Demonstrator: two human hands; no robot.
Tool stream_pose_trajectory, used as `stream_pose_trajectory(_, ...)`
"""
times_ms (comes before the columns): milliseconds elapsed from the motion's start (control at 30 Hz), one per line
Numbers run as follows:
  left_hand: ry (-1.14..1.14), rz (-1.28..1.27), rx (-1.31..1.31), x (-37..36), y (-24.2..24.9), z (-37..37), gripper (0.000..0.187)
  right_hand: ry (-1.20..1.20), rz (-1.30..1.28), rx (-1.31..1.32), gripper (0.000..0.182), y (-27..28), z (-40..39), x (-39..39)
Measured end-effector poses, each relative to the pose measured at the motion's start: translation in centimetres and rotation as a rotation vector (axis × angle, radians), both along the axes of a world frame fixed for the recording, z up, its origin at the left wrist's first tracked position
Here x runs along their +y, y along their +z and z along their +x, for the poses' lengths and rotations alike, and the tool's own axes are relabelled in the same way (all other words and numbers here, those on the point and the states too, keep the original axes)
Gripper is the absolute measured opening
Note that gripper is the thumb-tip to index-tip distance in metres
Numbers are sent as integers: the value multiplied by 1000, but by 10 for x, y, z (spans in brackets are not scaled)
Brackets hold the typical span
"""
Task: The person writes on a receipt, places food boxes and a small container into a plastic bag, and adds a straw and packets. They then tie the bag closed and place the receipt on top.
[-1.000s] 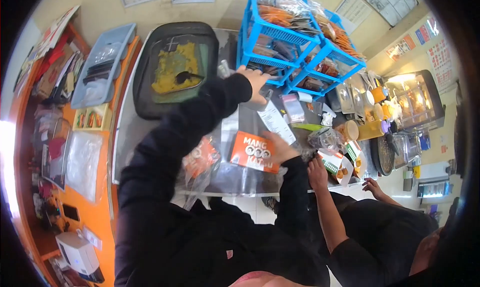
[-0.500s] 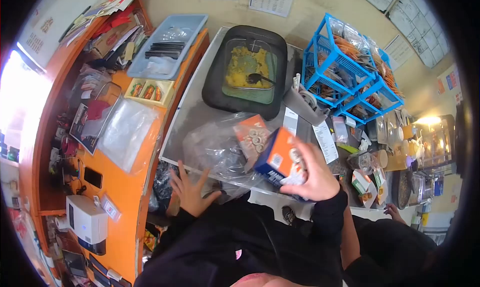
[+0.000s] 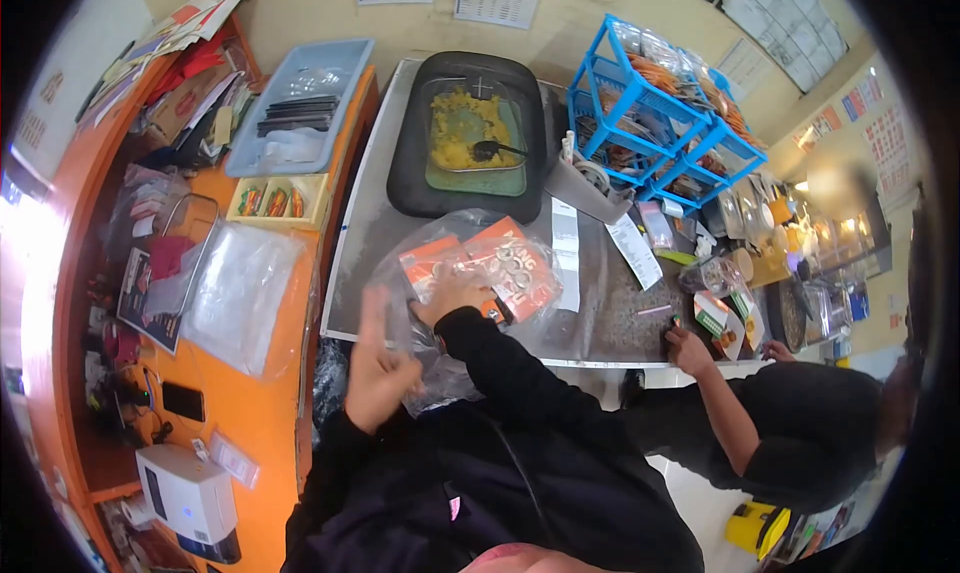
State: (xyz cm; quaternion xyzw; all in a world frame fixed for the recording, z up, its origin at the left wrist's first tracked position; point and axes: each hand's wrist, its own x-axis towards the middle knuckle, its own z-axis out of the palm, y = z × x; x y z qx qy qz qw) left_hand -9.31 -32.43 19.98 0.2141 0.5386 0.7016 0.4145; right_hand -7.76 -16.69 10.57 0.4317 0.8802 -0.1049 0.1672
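Note:
A clear plastic bag (image 3: pixel 390 278) lies at the table's front edge around two printed orange boxes, a left box (image 3: pixel 422 257) and a right box (image 3: pixel 522 265). My right hand (image 3: pixel 455 295) reaches into the bag, its fingers closed at the orange boxes and partly covered by film and print. At the bag's left side my left hand (image 3: pixel 380 373) is raised, blurred by motion; one finger points up and the others look curled, close to the bag's edge.
Behind the bag, a black tray (image 3: pixel 400 173) holds a glass dish of yellow food with a black spoon. Blue baskets (image 3: pixel 610 103) with packets stand at the right, by a grey holder (image 3: pixel 585 191) and paper slips (image 3: pixel 565 253). A co-worker's hand (image 3: pixel 690 348) is at the right.
My right hand has carried the orange and blue box leftward into the plastic bag. My left hand has gone from spread fingers to one raised finger. The view has shifted; more of the co-worker shows.

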Motion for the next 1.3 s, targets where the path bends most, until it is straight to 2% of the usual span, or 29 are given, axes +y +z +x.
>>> stream_pose_trajectory(33,10,16,-58,0,-1,-16,86,-18,-42,-76,87,-5,-1,0)
stream_pose_trajectory(100,106,68,-158,13,12,-28,83,-39,-1,9,88,-15,8,-8)
stream_pose_trajectory(200,42,88,-165,18,21,-40,77,-37,30,79,86,-32,16,-4)
stream_pose_trajectory(267,87,116,-208,25,15,-47,73,-10,100,127,81,-34,22,-6)
stream_pose_trajectory(367,108,140,-272,27,15,-60,70,183,-76,352,68,-9,36,22)
stream_pose_trajectory(433,101,118,-273,19,17,-69,70,208,117,196,59,31,47,52)
stream_pose_trajectory(467,18,94,-282,16,15,-75,69,228,206,112,54,47,58,69)
stream_pose_trajectory(567,-174,44,-278,7,17,-86,68,-98,318,331,32,55,79,132)
stream_pose_trajectory(667,-204,93,-249,9,41,-88,66,332,772,298,28,110,117,161)
stream_pose_trajectory(733,-191,132,-275,13,53,-75,65,499,748,177,31,166,130,139)
stream_pose_trajectory(767,-122,152,-321,18,48,-71,74,501,707,152,31,162,136,143)
stream_pose_trajectory(833,-225,38,-149,16,35,-71,81,491,624,91,30,154,140,146)
stream_pose_trajectory(867,-282,-14,-60,17,33,-71,85,465,536,134,31,158,138,145)
stream_pose_trajectory(933,-331,-29,-61,14,44,-70,87,409,354,206,33,176,137,143)
stream_pose_trajectory(967,-359,-43,-67,12,52,-66,88,473,434,340,35,180,138,144)
stream_pose_trajectory(1000,-389,-58,-72,11,55,-64,90,486,311,324,32,190,140,140)
stream_pose_trajectory(1033,-271,47,-284,12,53,-72,88,496,191,309,29,205,138,133)
stream_pose_trajectory(1067,-230,56,-241,11,59,-72,87,502,74,291,26,212,135,127)
stream_pose_trajectory(1100,-194,72,-202,12,70,-68,87,513,-40,309,16,211,127,117)
stream_pose_trajectory(1133,-166,90,-164,17,75,-65,86,612,-158,479,11,197,120,109)
stream_pose_trajectory(1167,-181,68,-156,22,65,-64,80,641,-230,487,12,186,107,93)
stream_pose_trajectory(1200,-140,89,-188,25,63,-60,78,696,-199,413,16,139,90,90)
stream_pose_trajectory(1233,-97,107,-218,26,62,-56,76,630,-326,331,28,104,73,80)
stream_pose_trajectory(1267,-48,126,-251,30,61,-52,75,689,-366,311,48,41,60,83)
stream_pose_trajectory(1300,77,137,-154,38,70,-37,71,369,-374,393,56,-9,50,79)
